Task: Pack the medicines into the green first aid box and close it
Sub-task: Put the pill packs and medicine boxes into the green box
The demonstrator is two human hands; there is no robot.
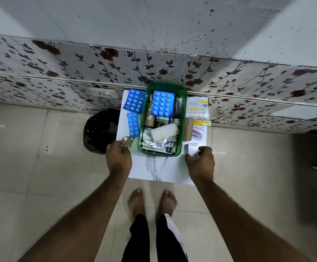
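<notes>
An open green plastic first aid box point(183, 118) is seen standing at the middle of a small white marble-patterned table top point(159, 171), its far end close to the flowered wall panel point(59, 72). It is filled with a blue blister pack point(162, 104), a white gauze roll point(164, 131), crumpled silver foil strips point(153, 141) and brown cardboard tubes point(150, 117). No lid can be made out.

Two more blue tablet strips point(134, 108) are laid on the table just left of the box, reaching the table's left edge. On the right, a packet of cotton swabs point(197, 107), a brown roll point(188, 129) and a white plaster packet with red lettering point(199, 135) are crowded up to the right edge.

The left hand point(119, 157) is closed on a small round-blistered golden strip point(126, 142) at the left front corner. The right hand point(201, 163) is clamped on a small white carton point(192, 150) at the right front. The hands are held well apart, the box between them. Bare table is left only in front of the box. A black bin bag point(99, 131) is seen on the floor beside the table's left edge.
</notes>
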